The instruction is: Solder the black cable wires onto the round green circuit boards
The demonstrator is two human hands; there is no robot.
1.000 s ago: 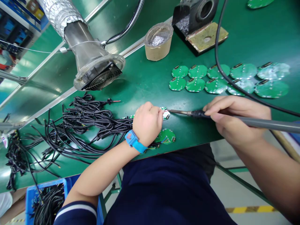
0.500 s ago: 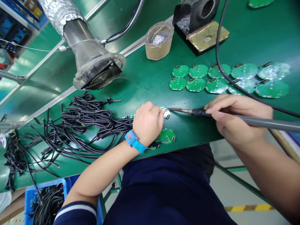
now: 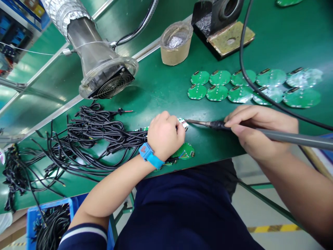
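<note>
My right hand [image 3: 260,128] grips a soldering iron [image 3: 283,136] like a pen. Its tip points left and meets a small green circuit board [image 3: 184,123], which shows only in part beyond my left fingers. Curled closed over that board's left side is my left hand [image 3: 165,133]; what its fingers pinch is hidden behind the knuckles. Just below lies another circuit board [image 3: 186,151] with thin coloured wires on it. Black cables [image 3: 130,139] run from the left to beneath my left hand and wrist.
Two rows of green circuit boards [image 3: 217,93] lie at the right. Behind them are an iron stand with a yellow sponge [image 3: 234,38] and a tan cup [image 3: 174,52]. A fume extractor [image 3: 109,80] hangs at upper left. The iron's black cord [image 3: 243,66] crosses the boards. A blue bin [image 3: 31,222] holds cables.
My left hand has turned slightly and its knuckles have shifted a little right. My right hand and the soldering iron have moved slightly left, the tip staying at the board.
</note>
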